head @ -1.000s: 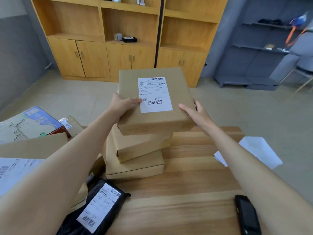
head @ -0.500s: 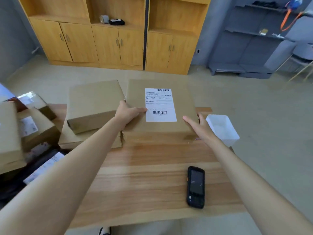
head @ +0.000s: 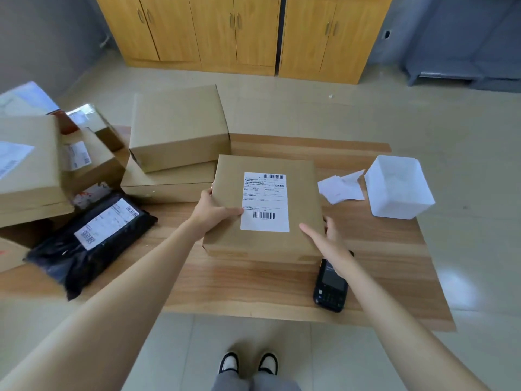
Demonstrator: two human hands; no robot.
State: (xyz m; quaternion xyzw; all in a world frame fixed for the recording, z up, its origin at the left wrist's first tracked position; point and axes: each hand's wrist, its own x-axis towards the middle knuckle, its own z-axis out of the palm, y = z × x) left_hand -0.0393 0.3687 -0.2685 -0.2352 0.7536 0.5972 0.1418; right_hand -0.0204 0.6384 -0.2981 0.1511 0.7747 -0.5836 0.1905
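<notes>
Room: pale tiled floor, yellow wood cabinets along the far wall, a grey shelf unit at far right.
Tabletop: wood-grain, crowded on its left half with parcels.
Box: flat brown carton at mid-tabletop, white shipping label facing up, its near edge low against the wood; whether it rests fully there cannot be told.
Left hand: grips the box's left edge, thumb laid on top beside the label, fingers tucked round the side and hidden.
Right hand: holds the near right corner, thumb stretched across the top, fingers curled against the right side.
Stack: two plain cartons, one on the other, just beside the box's far left corner.
Mailer: black plastic bag with a label, near left, in front of a heap of labelled cartons.
Scanner: black handheld lying just under the right wrist, its top end hidden by it.
Slips: white paper scraps right of the box, close to it.
Tub: white plastic, at the right edge, just beyond the slips.
Shoes: the person's, below the near edge.
</notes>
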